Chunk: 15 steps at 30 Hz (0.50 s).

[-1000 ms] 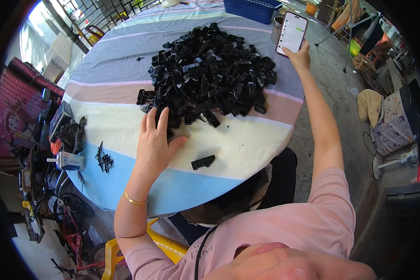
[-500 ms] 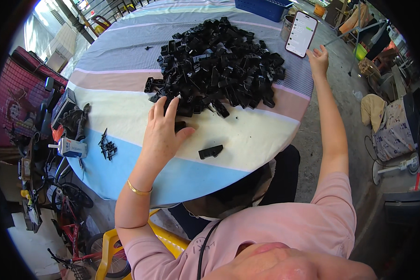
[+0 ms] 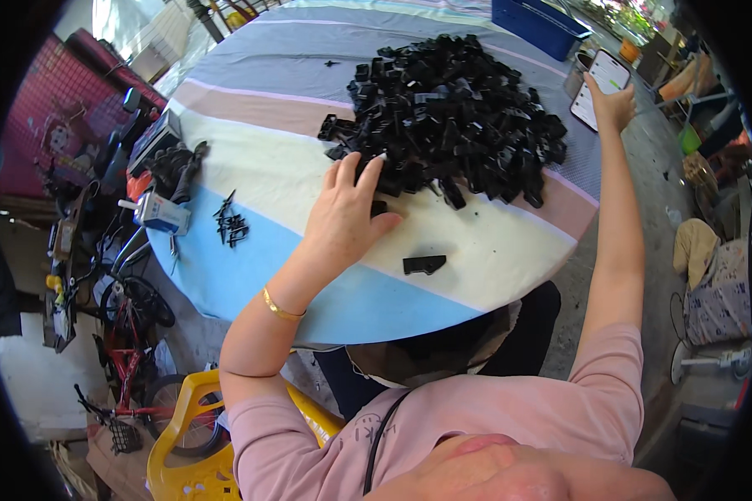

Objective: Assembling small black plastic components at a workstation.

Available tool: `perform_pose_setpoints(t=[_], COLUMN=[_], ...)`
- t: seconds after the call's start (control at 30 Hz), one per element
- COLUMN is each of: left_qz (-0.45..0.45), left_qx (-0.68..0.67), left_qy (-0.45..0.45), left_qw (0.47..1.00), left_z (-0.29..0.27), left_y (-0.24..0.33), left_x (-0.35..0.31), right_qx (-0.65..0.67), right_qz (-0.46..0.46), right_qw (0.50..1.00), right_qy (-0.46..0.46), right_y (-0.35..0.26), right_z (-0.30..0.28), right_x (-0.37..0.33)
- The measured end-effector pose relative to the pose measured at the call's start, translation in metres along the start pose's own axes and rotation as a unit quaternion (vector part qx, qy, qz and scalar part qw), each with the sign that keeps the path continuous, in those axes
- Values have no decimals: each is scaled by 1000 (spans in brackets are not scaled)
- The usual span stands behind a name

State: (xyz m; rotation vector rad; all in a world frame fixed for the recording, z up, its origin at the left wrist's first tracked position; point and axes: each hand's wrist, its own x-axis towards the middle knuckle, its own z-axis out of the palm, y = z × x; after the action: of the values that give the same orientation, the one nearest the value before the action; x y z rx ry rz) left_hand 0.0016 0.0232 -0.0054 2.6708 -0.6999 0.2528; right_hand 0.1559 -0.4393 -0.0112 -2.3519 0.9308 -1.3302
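Observation:
On the round table [image 3: 476,280] lies a big heap of black plastic parts [image 3: 451,108]. My left hand [image 3: 342,213] rests at the heap's near left edge, fingers spread. One black part [image 3: 378,207] shows partly between its thumb and forefinger; the palm hides the rest, and I see no firm grip on it. A single black plastic part [image 3: 424,265] sits apart, nearer to me. At the far right, a phone [image 3: 607,73] with a lit screen leans on a small tin [image 3: 576,77]. My right hand [image 3: 615,107] closes at the phone's right edge, thumb over the screen.
Left on the cloth are a small pile of thin black pieces [image 3: 231,225], a blue-and-white box [image 3: 162,214] and dark gloves [image 3: 175,169]. A blue basket [image 3: 539,27] stands at the far edge. Beside me are a yellow chair [image 3: 184,417] and a red bicycle [image 3: 129,367].
My right hand has moved from beside the phone onto it, with the thumb over the screen. The whole view has shifted, so the table appears farther right. My left hand stays by the heap.

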Motion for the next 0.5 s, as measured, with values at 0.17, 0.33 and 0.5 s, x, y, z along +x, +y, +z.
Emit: perform_pose_setpoints(t=[0.17, 0.33, 0.5], left_qz=[7, 9, 12], left_qx=[0, 2, 14], left_qy=[1, 1, 10], left_qw=[1000, 1000, 1000], left_z=[3, 2, 4], left_y=[-2, -3, -3], left_x=[0, 0, -1], right_qx=[-27, -28, -53], right_qz=[62, 89, 87], right_qw=[997, 996, 995], right_qy=[25, 3, -13], right_y=[-17, -21, -29], right_z=[7, 5, 6], right_x=[1, 2, 1])
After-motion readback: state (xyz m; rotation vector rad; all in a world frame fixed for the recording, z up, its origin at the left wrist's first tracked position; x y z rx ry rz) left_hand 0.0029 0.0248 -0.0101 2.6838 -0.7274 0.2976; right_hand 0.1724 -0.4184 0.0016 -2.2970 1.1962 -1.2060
